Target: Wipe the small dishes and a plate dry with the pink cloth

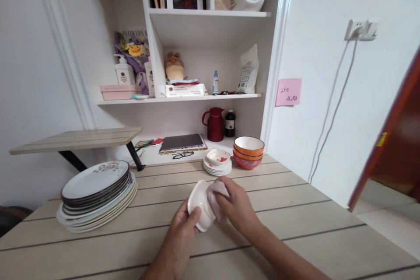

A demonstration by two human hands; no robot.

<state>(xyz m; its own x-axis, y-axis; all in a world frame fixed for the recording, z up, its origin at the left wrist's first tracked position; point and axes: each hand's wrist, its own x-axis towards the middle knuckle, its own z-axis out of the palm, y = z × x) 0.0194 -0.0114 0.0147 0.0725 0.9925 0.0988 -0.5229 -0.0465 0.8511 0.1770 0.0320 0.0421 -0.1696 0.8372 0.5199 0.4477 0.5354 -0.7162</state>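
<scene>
My left hand [186,226] grips a small white dish [201,203] by its left edge, thumb across its face. The dish is tilted up above the table. My right hand [234,203] is closed on a pale cloth or tissue [216,199], which presses against the dish's right side. Just beyond my hands stands a stack of small white plates [218,170], topped by a little dish with red marks [218,156]. Right of that stack, orange and red bowls [248,153] are nested together.
Large plates [96,183] are piled at the left, near a small raised wooden stand [78,139] with black legs. Behind the wooden table [288,227] lie a dark laptop [182,141] and glasses [183,155]. A red jug [215,124] and dark bottle [230,123] stand below the shelves.
</scene>
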